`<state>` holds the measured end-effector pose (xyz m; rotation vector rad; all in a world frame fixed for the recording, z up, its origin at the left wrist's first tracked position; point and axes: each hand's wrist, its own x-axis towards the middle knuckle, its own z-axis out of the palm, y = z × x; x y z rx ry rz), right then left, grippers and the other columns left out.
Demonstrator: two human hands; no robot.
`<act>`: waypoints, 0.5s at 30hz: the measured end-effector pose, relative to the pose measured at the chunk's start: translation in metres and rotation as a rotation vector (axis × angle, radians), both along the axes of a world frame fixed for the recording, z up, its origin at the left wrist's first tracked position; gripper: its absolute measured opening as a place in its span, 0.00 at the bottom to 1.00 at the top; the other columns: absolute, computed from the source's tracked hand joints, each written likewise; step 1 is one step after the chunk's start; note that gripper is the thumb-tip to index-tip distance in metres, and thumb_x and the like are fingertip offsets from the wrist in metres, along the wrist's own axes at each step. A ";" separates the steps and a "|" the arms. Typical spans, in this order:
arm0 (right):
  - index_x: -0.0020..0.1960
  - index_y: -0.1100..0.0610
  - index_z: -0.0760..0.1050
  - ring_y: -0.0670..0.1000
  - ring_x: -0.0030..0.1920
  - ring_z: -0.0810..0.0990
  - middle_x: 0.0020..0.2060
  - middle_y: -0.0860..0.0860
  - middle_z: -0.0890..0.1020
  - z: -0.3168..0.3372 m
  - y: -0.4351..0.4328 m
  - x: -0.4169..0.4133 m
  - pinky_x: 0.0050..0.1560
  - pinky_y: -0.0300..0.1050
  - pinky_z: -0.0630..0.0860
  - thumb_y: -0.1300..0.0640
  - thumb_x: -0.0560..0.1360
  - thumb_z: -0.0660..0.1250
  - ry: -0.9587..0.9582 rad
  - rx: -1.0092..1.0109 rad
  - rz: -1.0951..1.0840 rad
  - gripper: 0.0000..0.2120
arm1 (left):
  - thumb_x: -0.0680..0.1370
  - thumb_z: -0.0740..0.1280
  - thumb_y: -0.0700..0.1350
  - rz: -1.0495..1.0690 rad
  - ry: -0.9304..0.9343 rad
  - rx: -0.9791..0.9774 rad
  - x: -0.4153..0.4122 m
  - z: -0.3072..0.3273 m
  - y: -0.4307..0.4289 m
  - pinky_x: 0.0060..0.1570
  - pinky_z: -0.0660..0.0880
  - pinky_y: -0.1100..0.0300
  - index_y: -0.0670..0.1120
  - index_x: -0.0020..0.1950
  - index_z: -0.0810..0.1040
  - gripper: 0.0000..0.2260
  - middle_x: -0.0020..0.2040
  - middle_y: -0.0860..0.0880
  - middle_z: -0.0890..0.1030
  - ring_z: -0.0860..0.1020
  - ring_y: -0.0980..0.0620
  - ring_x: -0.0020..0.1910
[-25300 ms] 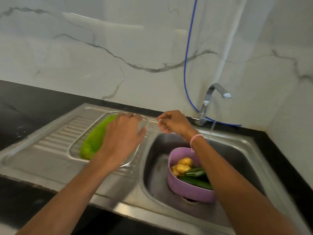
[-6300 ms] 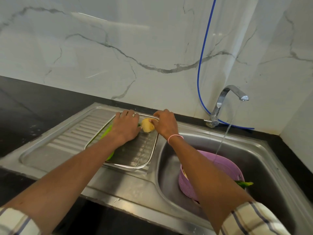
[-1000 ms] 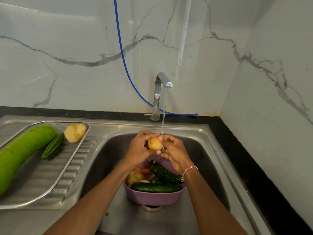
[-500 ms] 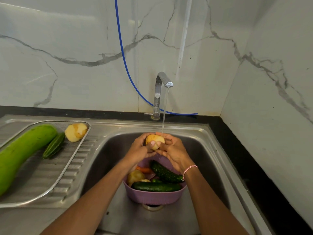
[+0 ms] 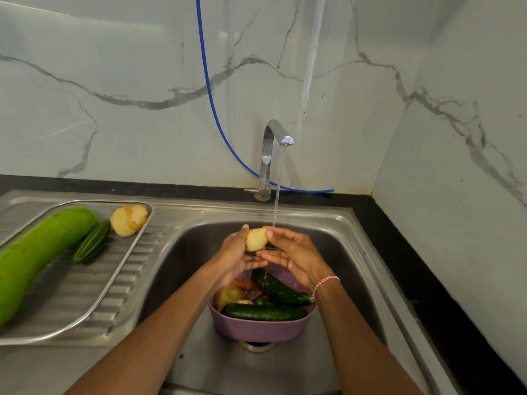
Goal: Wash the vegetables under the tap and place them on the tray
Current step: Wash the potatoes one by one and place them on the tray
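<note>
A yellow potato (image 5: 256, 238) sits between my left hand (image 5: 236, 256) and my right hand (image 5: 291, 252), both gripping it over the sink just left of the water stream from the chrome tap (image 5: 271, 155). Below my hands a purple basket (image 5: 262, 326) in the sink holds two dark cucumbers (image 5: 263, 311), a potato (image 5: 228, 295) and a carrot partly hidden by my left hand. On the steel tray (image 5: 94, 297) at the left lie a large pale green gourd (image 5: 37, 252), a small ridged green gourd (image 5: 92, 242) and another potato (image 5: 129, 220).
The steel sink basin (image 5: 342, 252) has a ribbed draining board under the tray. A blue hose (image 5: 216, 115) hangs down the marble wall behind the tap. A black counter (image 5: 413, 266) borders the sink on the right, against the side wall.
The potato has turned in my hands and shifted slightly left, out of the stream. My fingers have opened out flatter around it. Tray and basket contents are unchanged from a second ago.
</note>
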<state>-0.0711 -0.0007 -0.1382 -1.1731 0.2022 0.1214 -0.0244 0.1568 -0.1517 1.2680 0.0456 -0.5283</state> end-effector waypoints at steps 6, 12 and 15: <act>0.68 0.63 0.79 0.67 0.56 0.87 0.57 0.66 0.86 0.001 -0.002 -0.001 0.58 0.57 0.84 0.59 0.82 0.70 0.077 0.043 0.050 0.16 | 0.87 0.55 0.56 -0.025 0.065 0.087 0.001 -0.001 0.001 0.34 0.79 0.54 0.41 0.67 0.72 0.20 0.42 0.41 0.80 0.79 0.48 0.34; 0.65 0.64 0.79 0.66 0.52 0.88 0.53 0.65 0.87 0.002 -0.002 -0.002 0.51 0.53 0.87 0.56 0.81 0.72 0.122 0.000 0.010 0.17 | 0.87 0.54 0.58 0.006 0.112 0.070 -0.004 -0.003 -0.007 0.35 0.81 0.53 0.40 0.66 0.73 0.22 0.45 0.39 0.80 0.81 0.46 0.35; 0.62 0.62 0.81 0.64 0.46 0.89 0.48 0.63 0.88 -0.001 -0.001 -0.001 0.44 0.50 0.88 0.53 0.80 0.73 0.163 -0.047 -0.093 0.15 | 0.86 0.54 0.60 -0.045 0.125 0.073 -0.008 -0.003 -0.011 0.38 0.81 0.53 0.40 0.65 0.74 0.25 0.45 0.41 0.81 0.83 0.47 0.35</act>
